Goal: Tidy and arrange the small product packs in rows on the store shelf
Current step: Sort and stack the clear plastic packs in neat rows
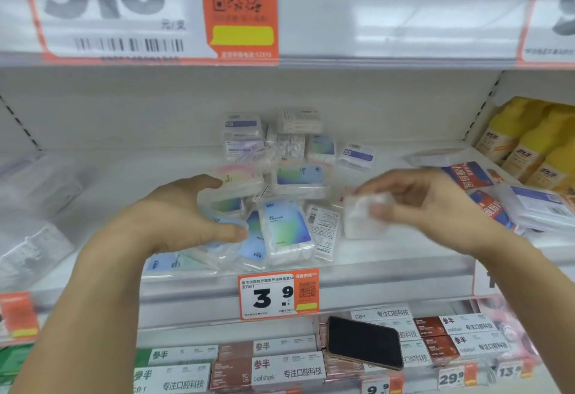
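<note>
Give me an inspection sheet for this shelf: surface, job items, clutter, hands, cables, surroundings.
Surface: white shelf, price tag 3.9 on its front edge.
Job items: small clear packs heaped in the middle, tilted and overlapping, not in rows.
Clutter: red-labelled packs and clear boxes at right; blurred clear packs at left.
Hands: left hand grips several packs; right hand pinches one white pack, blurred.
Cables: nothing seen.
Surroundings: yellow bottles far right; phone lying on boxes on the shelf below; big 9.8 tag above.
</note>
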`<state>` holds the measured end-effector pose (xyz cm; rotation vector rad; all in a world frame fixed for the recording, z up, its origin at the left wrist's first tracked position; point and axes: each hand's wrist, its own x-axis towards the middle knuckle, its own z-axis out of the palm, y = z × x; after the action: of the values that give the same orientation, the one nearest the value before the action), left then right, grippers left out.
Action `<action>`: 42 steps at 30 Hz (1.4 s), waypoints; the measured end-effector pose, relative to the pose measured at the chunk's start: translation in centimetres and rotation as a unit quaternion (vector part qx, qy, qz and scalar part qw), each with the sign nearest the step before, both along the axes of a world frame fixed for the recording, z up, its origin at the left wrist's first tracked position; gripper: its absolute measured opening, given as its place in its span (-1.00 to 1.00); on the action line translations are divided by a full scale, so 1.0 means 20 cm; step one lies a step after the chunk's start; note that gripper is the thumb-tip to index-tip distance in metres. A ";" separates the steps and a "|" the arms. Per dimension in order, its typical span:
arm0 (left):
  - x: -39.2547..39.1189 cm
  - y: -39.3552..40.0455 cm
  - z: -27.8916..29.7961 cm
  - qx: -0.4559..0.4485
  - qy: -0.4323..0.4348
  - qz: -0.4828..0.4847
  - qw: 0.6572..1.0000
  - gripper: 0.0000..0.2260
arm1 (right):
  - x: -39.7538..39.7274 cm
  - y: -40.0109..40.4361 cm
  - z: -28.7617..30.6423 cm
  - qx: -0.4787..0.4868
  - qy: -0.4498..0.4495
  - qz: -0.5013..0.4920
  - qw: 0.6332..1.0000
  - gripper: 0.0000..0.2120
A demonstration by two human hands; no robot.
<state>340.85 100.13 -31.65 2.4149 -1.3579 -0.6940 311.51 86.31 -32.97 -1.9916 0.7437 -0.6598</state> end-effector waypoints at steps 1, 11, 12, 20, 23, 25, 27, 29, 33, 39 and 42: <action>0.02 0.00 -0.01 -0.019 0.021 0.024 0.999 -0.19 | 0.01 -0.03 -0.01 0.058 -0.075 -0.055 0.994 -0.83; 0.08 -0.01 -0.04 -0.151 0.148 0.142 0.967 -0.31 | 0.22 0.04 -0.14 -0.071 -0.025 0.038 0.996 -0.77; 0.07 -0.02 -0.06 -0.109 0.130 0.124 0.978 -0.29 | 0.22 0.04 -0.15 -0.079 -0.007 0.056 0.995 -0.77; 0.03 -0.07 -0.09 0.045 0.026 0.053 0.997 -0.15 | 0.21 -0.07 -0.08 -0.040 0.164 -0.046 0.985 -0.49; 0.01 -0.09 -0.11 -0.008 0.042 0.073 0.996 -0.20 | 0.25 -0.11 -0.05 -0.041 0.217 -0.041 0.975 -0.38; -0.03 -0.12 -0.13 -0.060 -0.003 0.102 0.993 -0.25 | 0.36 -0.14 -0.03 -0.099 0.135 -0.124 0.978 -0.48; -0.07 -0.14 -0.16 -0.121 -0.061 0.072 0.988 -0.33 | 0.54 -0.21 -0.03 -0.195 0.061 -0.164 0.965 -0.62; -0.10 -0.15 -0.21 -0.128 -0.105 0.010 0.986 -0.41 | 0.73 -0.34 -0.03 -0.249 0.119 -0.123 0.953 -0.50; -0.08 -0.15 -0.25 -0.099 -0.109 -0.009 0.989 -0.41 | 0.91 -0.64 -0.01 -0.229 0.353 -0.080 0.903 -0.09; -0.07 -0.15 -0.20 -0.113 -0.097 -0.023 0.989 -0.43 | 0.84 -0.75 -0.02 -0.259 0.265 -0.077 0.926 -0.30; -0.05 -0.16 -0.15 -0.146 -0.044 0.000 0.988 -0.47 | 0.75 -0.66 0.07 -0.097 0.099 -0.078 0.987 -0.55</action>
<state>339.83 96.87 -34.72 2.2335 -1.3836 -0.3602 326.50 73.06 -31.55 -2.2158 0.9958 -0.6510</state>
